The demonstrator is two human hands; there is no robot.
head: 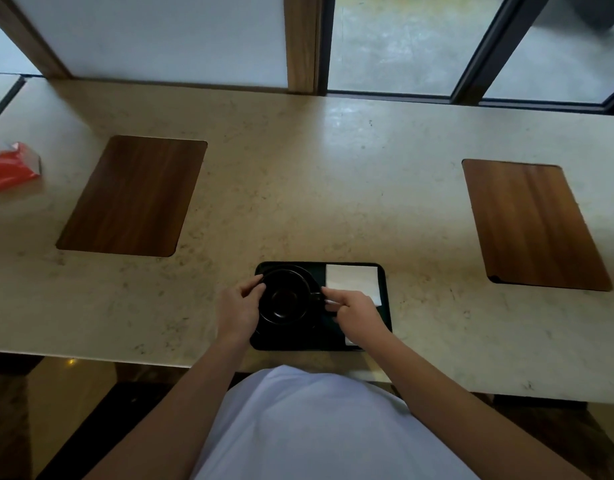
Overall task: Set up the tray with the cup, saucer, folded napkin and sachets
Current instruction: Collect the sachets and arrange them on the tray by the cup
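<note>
A black tray point(386, 308) lies at the counter's near edge, right in front of me. On its left half a black cup point(285, 301) stands on a black saucer point(307, 276). My left hand point(237, 308) grips the cup's left rim. My right hand point(354, 313) pinches the cup's handle on its right side. A folded white napkin point(352, 278) lies flat in the tray's far right part, its near corner under my right hand. A small white sachet point(351, 341) peeks out below my right wrist, mostly hidden.
Two wooden placemats lie on the beige stone counter point(298, 188): one at the left point(132, 197), one at the right point(534, 225). A red tissue pack point(13, 166) sits at the far left edge. Windows and wooden posts line the back.
</note>
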